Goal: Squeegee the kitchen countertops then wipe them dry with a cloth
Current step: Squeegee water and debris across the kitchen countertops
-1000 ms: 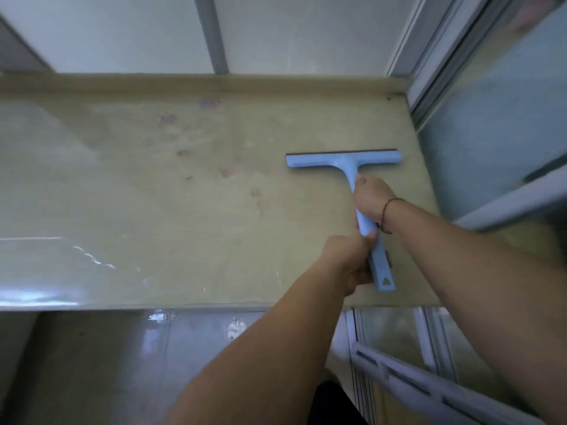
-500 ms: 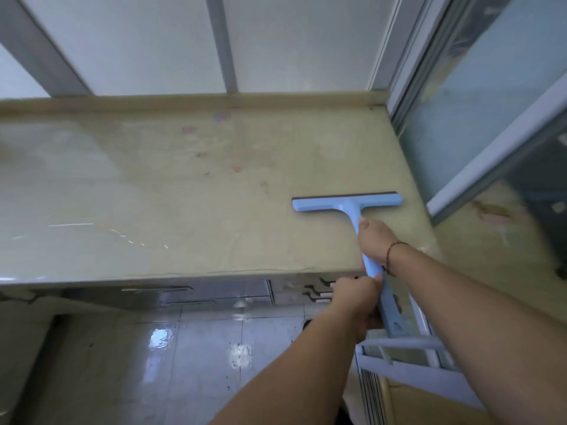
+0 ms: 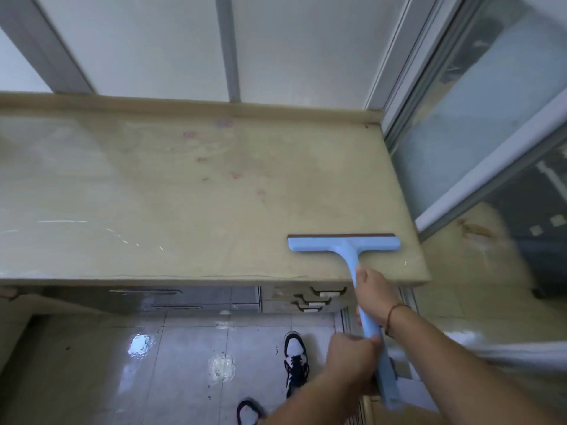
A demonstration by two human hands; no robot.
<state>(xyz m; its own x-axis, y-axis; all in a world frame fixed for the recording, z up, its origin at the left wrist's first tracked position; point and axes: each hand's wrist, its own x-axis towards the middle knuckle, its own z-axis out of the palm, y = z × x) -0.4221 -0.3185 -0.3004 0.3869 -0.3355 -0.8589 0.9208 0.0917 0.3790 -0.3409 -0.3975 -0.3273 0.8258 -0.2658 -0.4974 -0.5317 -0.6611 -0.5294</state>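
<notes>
One blue squeegee [image 3: 345, 245] lies with its head flat on the beige countertop [image 3: 184, 194], near the front right corner; the dark rubber blade faces the back wall. Its single long handle runs off the front edge toward the person. Two hands hold this handle. The right hand [image 3: 376, 294] grips the upper section just past the counter edge, fingers wrapped around it; one thin cord bracelet [image 3: 391, 315] circles that wrist. The left hand [image 3: 352, 352] grips the lower section, fingers curled closed around it. The countertop carries several faint reddish stains [image 3: 234, 174] toward the middle and glossy wet streaks at left. Below the front edge, three stacked drawer pulls [image 3: 319, 297] are visible. Two black-and-white sneakers [image 3: 296, 360] stand on the shiny tiled floor [image 3: 171, 363].
</notes>
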